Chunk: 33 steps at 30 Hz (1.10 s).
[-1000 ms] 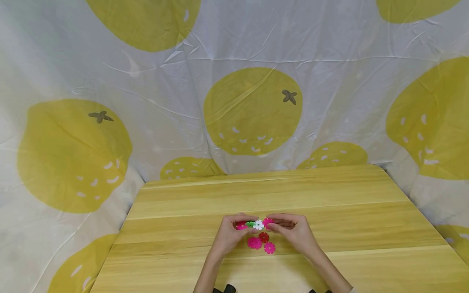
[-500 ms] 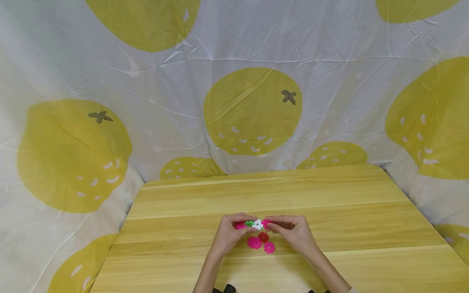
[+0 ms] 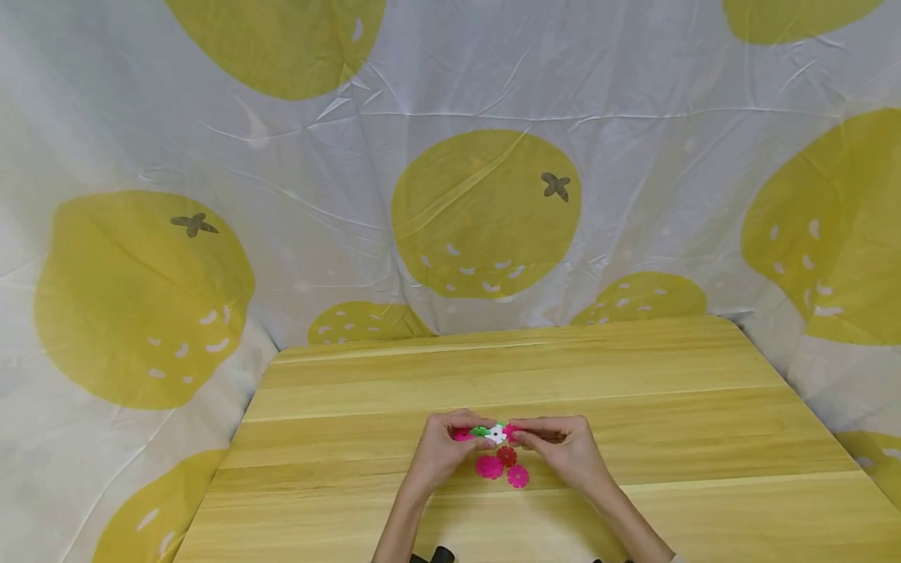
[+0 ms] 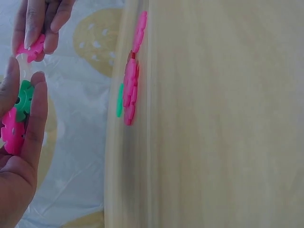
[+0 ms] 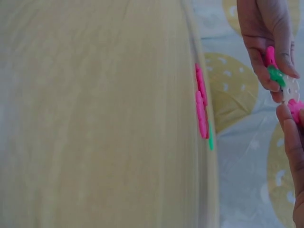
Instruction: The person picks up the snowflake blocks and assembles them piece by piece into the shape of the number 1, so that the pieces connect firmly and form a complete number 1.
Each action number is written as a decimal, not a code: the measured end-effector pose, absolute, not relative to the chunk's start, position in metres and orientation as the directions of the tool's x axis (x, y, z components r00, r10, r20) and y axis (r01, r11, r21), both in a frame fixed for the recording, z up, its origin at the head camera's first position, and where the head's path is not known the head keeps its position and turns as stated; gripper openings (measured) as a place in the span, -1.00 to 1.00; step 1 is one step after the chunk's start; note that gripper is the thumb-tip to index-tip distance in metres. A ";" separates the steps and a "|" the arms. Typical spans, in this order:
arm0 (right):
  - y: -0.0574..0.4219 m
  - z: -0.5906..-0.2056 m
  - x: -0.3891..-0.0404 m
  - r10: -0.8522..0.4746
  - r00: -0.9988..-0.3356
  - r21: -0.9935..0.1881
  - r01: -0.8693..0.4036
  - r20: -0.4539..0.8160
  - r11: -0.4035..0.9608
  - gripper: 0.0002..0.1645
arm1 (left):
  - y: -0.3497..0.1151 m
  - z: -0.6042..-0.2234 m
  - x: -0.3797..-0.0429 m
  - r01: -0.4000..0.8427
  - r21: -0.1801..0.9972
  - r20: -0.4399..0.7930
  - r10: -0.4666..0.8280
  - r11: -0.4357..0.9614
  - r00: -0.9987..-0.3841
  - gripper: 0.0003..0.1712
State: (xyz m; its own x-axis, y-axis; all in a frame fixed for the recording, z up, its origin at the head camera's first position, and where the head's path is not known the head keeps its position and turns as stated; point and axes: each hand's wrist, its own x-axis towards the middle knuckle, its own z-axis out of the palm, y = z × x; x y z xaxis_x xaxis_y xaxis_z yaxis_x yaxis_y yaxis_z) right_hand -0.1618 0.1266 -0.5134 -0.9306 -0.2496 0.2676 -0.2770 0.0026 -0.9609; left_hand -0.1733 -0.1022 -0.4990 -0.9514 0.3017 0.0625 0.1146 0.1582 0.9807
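Note:
My left hand (image 3: pixel 442 446) grips a short row of joined notched plastic discs: a pink disc (image 3: pixel 462 435), a green disc (image 4: pixel 24 99) and a white disc (image 3: pixel 496 435) at the row's right end. From the other side, my right hand (image 3: pixel 568 444) pinches another pink disc (image 5: pixel 295 110) between thumb and fingers. That disc's edge meets the white one's rim. Both hands are raised over the wooden table. Just below them lie a red disc (image 3: pixel 507 457), overlapping pink discs (image 3: pixel 489 467) and a single pink disc (image 3: pixel 518 476).
A loose green disc (image 4: pixel 119 100) lies on the table beyond the pink ones. The wooden table (image 3: pixel 338 469) reaches back to a white curtain (image 3: pixel 633 195) printed with yellow fruit. Black objects (image 3: pixel 442 554) show at the bottom edge, between the forearms.
My right hand has brought its pink disc slightly left, up against the white disc. The left hand has barely moved, and the discs on the table lie as before.

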 end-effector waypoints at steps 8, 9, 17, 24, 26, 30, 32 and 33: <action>0.123 -0.515 -0.161 -0.227 -0.940 -0.965 -0.264 0.256 0.002 -0.78 | -0.100 -0.499 -0.173 0.124 0.978 0.068 0.306 0.167 -0.950 -0.77; 0.123 -0.515 -0.161 -0.226 -0.939 -0.964 -0.265 0.257 0.004 -0.78 | -0.100 -0.499 -0.173 0.123 0.978 0.067 0.304 0.168 -0.950 -0.78; 0.123 -0.515 -0.161 -0.224 -0.941 -0.964 -0.264 0.254 0.015 -0.78 | -0.100 -0.501 -0.173 0.120 0.979 0.065 0.306 0.163 -0.950 -0.77; 0.124 -0.516 -0.162 -0.234 -0.942 -0.969 -0.249 0.240 0.006 -0.77 | -0.101 -0.503 -0.174 0.108 0.982 0.054 0.316 0.156 -0.947 -0.75; 0.125 -0.516 -0.162 -0.238 -0.941 -0.969 -0.249 0.242 -0.001 -0.76 | -0.101 -0.503 -0.174 0.104 0.983 0.052 0.319 0.149 -0.946 -0.74; 0.126 -0.515 -0.162 -0.252 -0.934 -0.966 -0.257 0.252 -0.015 -0.74 | -0.102 -0.502 -0.173 0.094 0.985 0.044 0.322 0.144 -0.946 -0.75; 0.127 -0.515 -0.162 -0.259 -0.931 -0.965 -0.261 0.258 -0.021 -0.72 | -0.103 -0.501 -0.174 0.091 0.984 0.037 0.324 0.151 -0.945 -0.75; 0.127 -0.515 -0.162 -0.264 -0.929 -0.965 -0.261 0.259 -0.025 -0.71 | -0.103 -0.501 -0.174 0.090 0.984 0.035 0.326 0.153 -0.945 -0.75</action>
State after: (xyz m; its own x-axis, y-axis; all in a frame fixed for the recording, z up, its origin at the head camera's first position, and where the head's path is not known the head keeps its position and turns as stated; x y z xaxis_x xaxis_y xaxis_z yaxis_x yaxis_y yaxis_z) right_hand -0.1621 0.1271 -0.5154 -0.9293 -0.2636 0.2586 -0.2613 -0.0255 -0.9649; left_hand -0.1736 -0.1031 -0.5012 -0.9445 0.3265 0.0354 0.0897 0.1528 0.9842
